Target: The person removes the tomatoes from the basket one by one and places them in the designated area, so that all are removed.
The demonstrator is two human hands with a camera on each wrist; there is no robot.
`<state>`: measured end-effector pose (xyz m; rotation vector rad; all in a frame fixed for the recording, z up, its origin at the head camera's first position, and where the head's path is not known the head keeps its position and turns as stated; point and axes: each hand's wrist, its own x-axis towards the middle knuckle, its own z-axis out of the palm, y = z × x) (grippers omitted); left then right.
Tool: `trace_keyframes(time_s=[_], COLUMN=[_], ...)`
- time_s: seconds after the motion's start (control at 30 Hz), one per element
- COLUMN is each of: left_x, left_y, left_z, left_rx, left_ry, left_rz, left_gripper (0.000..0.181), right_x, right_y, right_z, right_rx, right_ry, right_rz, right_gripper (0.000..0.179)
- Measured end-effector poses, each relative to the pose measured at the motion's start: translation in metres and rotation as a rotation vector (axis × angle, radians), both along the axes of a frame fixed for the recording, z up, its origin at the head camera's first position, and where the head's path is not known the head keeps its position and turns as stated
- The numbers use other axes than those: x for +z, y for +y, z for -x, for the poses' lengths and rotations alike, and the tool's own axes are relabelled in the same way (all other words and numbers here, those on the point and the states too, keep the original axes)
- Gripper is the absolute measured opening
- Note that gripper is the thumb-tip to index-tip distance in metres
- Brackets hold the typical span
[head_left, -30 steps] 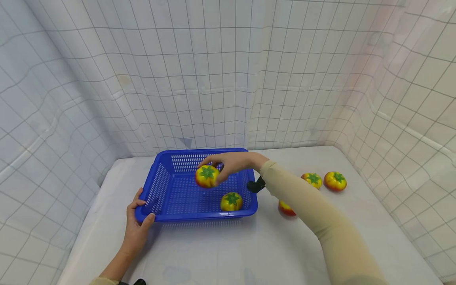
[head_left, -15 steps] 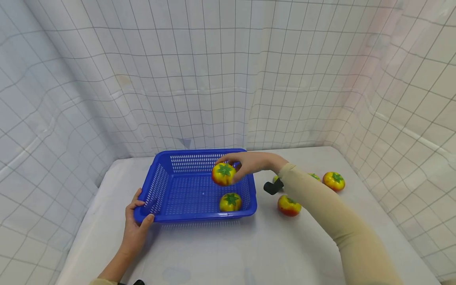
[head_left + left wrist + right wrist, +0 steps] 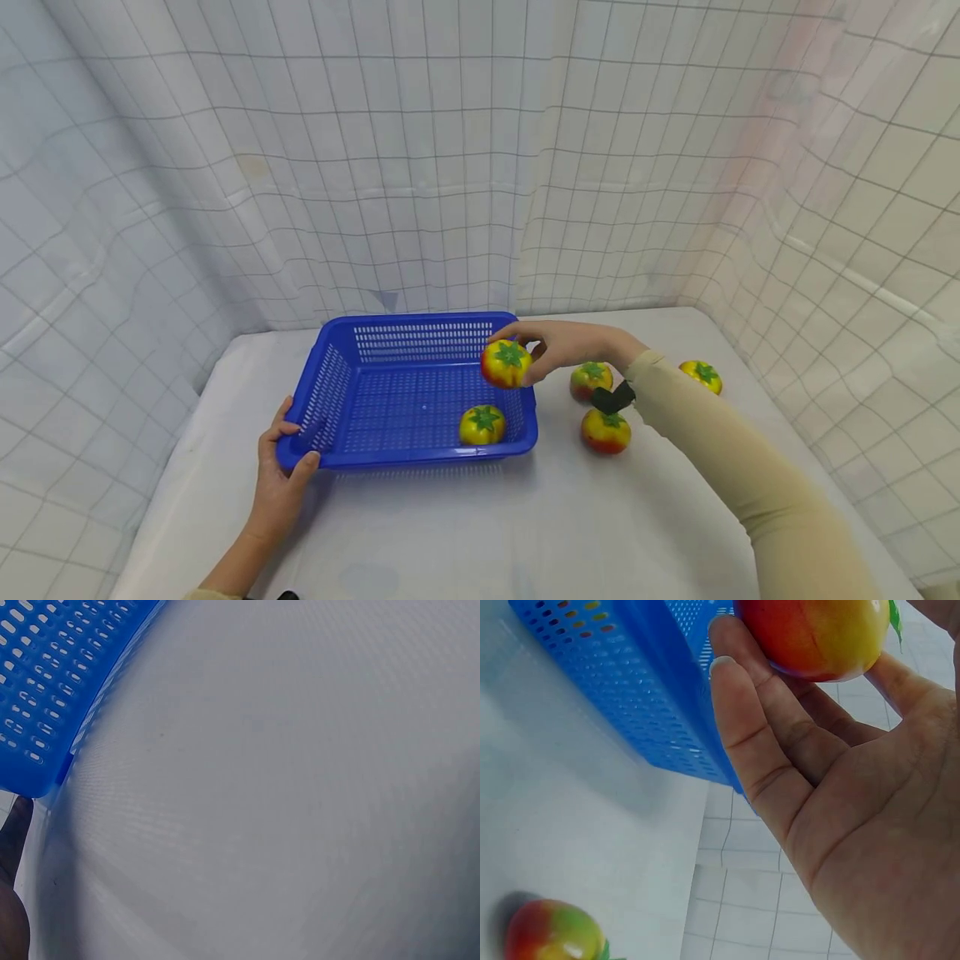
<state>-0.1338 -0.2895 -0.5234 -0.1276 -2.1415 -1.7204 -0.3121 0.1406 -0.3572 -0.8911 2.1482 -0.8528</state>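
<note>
My right hand (image 3: 573, 343) holds a red-and-yellow fruit with a green star-shaped leafy top (image 3: 507, 364), persimmon- or tomato-like, between thumb and fingers. It hangs over the right end of a blue plastic basket (image 3: 408, 457). In the right wrist view the held fruit (image 3: 821, 634) shows above my fingers (image 3: 746, 727), partly cut off by the frame's edge. A second such fruit (image 3: 482, 425) lies in the basket's front right corner. My left hand (image 3: 279, 479) grips the basket's front left corner, thumb on the front rim; the left wrist view shows only part of it.
To the right of the basket, on the white-covered table (image 3: 480, 533), lie a fruit (image 3: 606, 433), another behind it (image 3: 588, 382), and one farther right (image 3: 701, 375), partly behind my sleeve (image 3: 735, 450). White grid-patterned curtain (image 3: 420, 167) encloses the back and sides.
My right hand has moved right with the fruit, from over the basket's middle to its right end. Fruits behind the sleeve have come into sight. My left hand stays at the basket corner.
</note>
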Motion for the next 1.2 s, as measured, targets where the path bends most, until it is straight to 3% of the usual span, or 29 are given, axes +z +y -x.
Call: trace_keyframes(time_s=[0.27, 0.5, 0.87, 1.2], left_x=[0.002, 0.002, 0.001, 0.001], left_y=[0.0, 0.001, 0.0, 0.0], left_z=[0.0, -0.001, -0.001, -0.001], left_rx=[0.002, -0.014, 0.021, 0.016], left_ry=[0.001, 0.019, -0.037, -0.041], left_rz=[0.001, -0.026, 0.023, 0.022], left_gripper=[0.046, 0.046, 0.046, 0.046], right_x=[-0.005, -0.012, -0.021, -0.028], right_y=[0.023, 0.04, 0.068, 0.091], right_z=[-0.005, -0.01, -0.017, -0.024], right_rx=[-0.075, -0.08, -0.131, -0.184], right_ry=[-0.01, -0.003, 0.005, 0.001], right_rz=[-0.009, 0.018, 0.034, 0.035], right_gripper=[0.074, 0.074, 0.073, 0.072])
